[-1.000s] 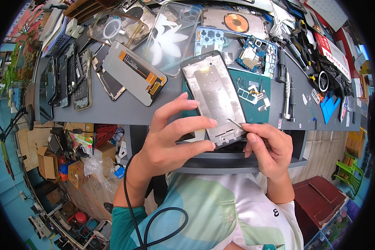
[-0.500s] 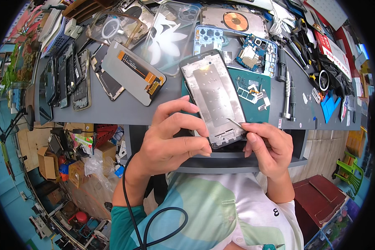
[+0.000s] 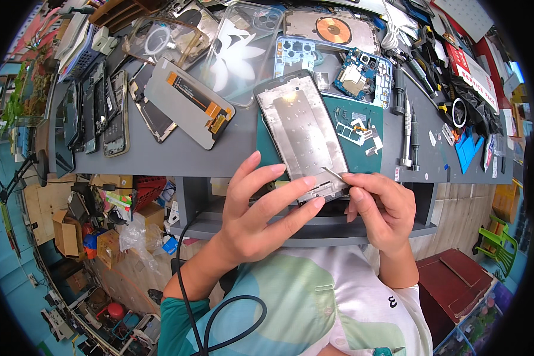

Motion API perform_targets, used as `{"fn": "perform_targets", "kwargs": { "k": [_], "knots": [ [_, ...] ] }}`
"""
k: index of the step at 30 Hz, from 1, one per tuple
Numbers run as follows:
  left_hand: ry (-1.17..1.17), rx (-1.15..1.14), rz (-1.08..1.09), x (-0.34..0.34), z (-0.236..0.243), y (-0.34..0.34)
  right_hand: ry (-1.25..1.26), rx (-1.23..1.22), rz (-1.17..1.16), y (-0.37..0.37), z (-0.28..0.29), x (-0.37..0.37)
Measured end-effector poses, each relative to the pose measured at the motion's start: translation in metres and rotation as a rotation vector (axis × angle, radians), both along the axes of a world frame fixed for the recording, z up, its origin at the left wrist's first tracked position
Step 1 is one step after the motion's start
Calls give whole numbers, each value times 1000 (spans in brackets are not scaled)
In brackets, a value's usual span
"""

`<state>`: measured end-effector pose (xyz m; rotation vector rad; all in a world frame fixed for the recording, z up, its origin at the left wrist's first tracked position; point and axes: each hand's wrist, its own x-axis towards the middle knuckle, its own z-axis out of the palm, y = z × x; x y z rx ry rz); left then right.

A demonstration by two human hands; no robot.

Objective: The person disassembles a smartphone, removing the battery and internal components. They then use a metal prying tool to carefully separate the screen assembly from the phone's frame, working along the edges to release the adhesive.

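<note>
A phone mid-frame [image 3: 305, 136] with a silvery inner face and black rim lies tilted over the green mat [image 3: 362, 160], its lower end past the desk's front edge. My left hand [image 3: 258, 207] is at its lower left, fingers spread. The index finger and thumb reach over the frame's lower end; whether they touch it I cannot tell. My right hand [image 3: 382, 207] is closed at the lower right corner, pinching a thin pointed metal tool [image 3: 333, 174] whose tip lies over the silvery face. The right hand's lower fingers are partly hidden.
Loose small phone parts [image 3: 359, 132] lie on the mat. Behind are a blue circuit board [image 3: 357, 74] and a clear case [image 3: 237, 59]. A detached screen panel [image 3: 187, 101] and phone shells [image 3: 115, 118] lie left, screwdrivers [image 3: 407, 136] right. A black cable [image 3: 181, 273] hangs before my left arm.
My left hand has opened out and shifted right, its index finger and thumb now over the frame's lower end. The right hand and tool have barely moved.
</note>
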<state>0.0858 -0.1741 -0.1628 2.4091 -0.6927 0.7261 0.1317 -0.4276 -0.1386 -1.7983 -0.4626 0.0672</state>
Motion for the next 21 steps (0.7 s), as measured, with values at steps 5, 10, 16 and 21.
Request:
{"fn": "perform_targets", "kwargs": {
  "k": [5, 10, 16, 21],
  "knots": [
    [64, -140, 39, -4, 4, -7, 6, 15, 2, 0, -1, -1],
    [242, -294, 108, -9, 15, -13, 12, 7, 3, 0, 0, -1],
    [303, -394, 39, -10, 10, -7, 14, 10, 3, 1, 0, 0],
    [312, -448, -79, -13, 1, 9, 11, 9, 1, 1, -1, -1]
  ]
}}
